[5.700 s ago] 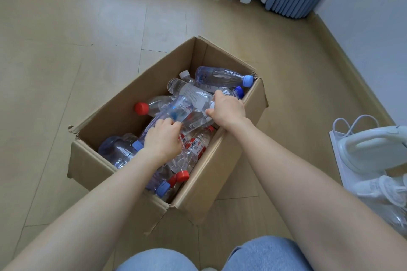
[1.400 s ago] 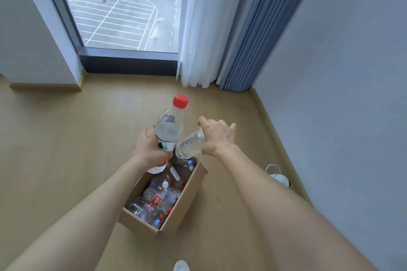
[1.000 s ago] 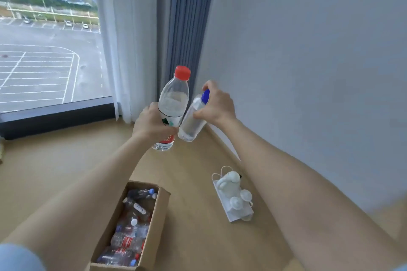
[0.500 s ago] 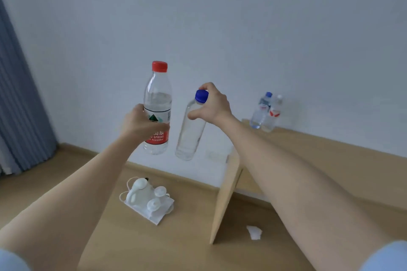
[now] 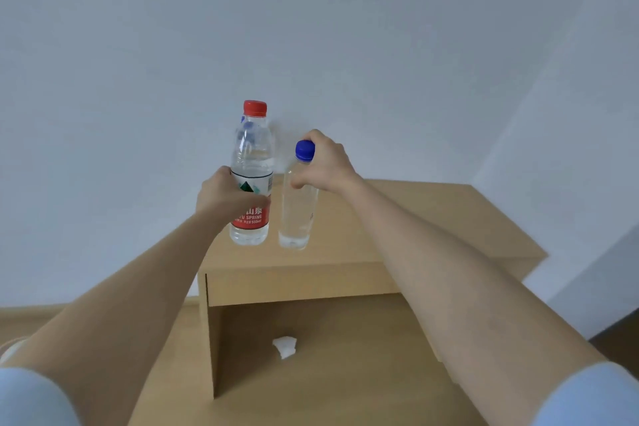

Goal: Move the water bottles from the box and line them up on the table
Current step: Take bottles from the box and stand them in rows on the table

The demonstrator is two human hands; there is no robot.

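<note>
My left hand (image 5: 224, 195) grips the middle of an upright red-capped water bottle (image 5: 250, 156) with a red and white label. My right hand (image 5: 323, 162) holds a slimmer clear blue-capped bottle (image 5: 298, 214) by its neck, so it hangs upright. Both bottles are side by side in the air, in front of the near left part of the light wooden table (image 5: 415, 218). The box is out of view. The bottles standing at the table's back are hidden behind the red-capped bottle.
The table stands against a white wall, with a corner wall on the right. A crumpled white scrap (image 5: 285, 346) lies on the wooden floor under the table. The table's left side panel (image 5: 204, 332) drops to the floor.
The view has swung right from the box and floor to face the table. Both hands still carry their bottles, now close together and nearer the table.
</note>
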